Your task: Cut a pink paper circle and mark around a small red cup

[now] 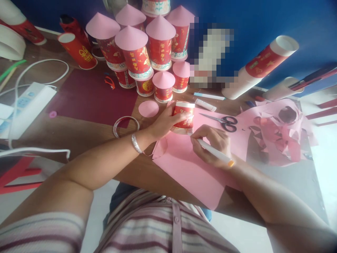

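My left hand (167, 121) is wrapped round a red paper cup (183, 119) with gold print and a white rim. The cup stands on a pink paper sheet (195, 179). In my right hand (213, 144) is a white marker pen (216, 152) with an orange end, its tip close to the cup's lower edge. Whether the tip touches the cup I cannot tell. Scissors (219, 122) with dark handles lie on the pink paper just beyond my right hand. A pink paper disc (148, 109) rests on the table to the left of the cup.
Several red paper cups with pink cone roofs (131, 37) stand stacked at the back. Pink paper scraps (279, 133) pile up at the right. A dark red sheet (97, 95), a paper ring (126, 127) and a power strip (28, 109) lie on the left.
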Demonstrator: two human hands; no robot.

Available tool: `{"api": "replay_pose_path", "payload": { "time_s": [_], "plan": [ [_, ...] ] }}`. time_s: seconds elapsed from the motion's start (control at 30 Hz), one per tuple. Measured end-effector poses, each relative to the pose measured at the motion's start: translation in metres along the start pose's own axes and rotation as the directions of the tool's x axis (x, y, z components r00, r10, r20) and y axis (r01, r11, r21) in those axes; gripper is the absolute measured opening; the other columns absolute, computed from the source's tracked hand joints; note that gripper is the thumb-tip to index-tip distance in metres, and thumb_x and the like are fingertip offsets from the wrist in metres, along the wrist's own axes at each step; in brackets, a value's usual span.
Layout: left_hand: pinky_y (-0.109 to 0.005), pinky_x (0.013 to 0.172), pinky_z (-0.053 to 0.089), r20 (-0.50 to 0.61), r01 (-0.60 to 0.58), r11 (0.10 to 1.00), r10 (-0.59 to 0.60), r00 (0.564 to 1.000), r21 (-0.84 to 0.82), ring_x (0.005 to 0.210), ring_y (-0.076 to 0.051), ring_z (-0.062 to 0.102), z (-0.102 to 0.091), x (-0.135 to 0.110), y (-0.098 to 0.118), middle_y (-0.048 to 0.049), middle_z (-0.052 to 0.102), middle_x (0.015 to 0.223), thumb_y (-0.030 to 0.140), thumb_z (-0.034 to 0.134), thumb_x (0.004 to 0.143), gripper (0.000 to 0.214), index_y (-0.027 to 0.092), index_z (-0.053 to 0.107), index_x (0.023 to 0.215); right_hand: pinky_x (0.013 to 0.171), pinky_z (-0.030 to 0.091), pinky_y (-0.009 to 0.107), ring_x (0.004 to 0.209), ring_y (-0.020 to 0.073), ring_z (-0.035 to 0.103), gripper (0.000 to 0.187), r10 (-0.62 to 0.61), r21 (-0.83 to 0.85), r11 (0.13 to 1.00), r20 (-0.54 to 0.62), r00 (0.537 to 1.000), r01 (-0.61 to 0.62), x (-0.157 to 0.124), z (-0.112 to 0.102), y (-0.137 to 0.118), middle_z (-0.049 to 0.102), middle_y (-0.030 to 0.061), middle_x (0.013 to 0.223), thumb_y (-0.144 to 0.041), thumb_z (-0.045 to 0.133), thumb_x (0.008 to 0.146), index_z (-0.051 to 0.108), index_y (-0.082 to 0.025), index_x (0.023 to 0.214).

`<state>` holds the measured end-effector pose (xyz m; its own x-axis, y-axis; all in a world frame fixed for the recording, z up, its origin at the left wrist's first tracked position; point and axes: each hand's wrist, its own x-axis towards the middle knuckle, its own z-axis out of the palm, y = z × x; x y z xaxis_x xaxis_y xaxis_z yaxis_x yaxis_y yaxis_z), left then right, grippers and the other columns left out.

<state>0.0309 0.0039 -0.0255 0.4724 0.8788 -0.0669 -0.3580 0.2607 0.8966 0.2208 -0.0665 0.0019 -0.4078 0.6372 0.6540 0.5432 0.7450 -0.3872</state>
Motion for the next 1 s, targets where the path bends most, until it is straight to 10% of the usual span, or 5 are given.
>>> {"api": "replay_pose_path", "payload": {
  "time_s": [1.0],
  "plan": [
    [-0.032, 0.081, 0.056, -0.011, 0.007, 1.000, -0.006, 1.000, 0.019, 0.087, -0.016, 0.066, 0.000, -0.002, 0.003, -0.0032, 0.069, 0.096, 0.042, 0.087, 0.087, 0.035, 0.017, 0.069, 0.104, 0.058, 0.053, 0.028, 0.061, 0.0140, 0.066, 0.012, 0.182, 0.324, 0.922, 0.121, 0.976, -0.212, 0.002, -0.011, -0.005, 0.072, -0.0023, 0.075, -0.015, 0.062, 0.098, 0.063, -0.025, 0.092]
  ]
}}
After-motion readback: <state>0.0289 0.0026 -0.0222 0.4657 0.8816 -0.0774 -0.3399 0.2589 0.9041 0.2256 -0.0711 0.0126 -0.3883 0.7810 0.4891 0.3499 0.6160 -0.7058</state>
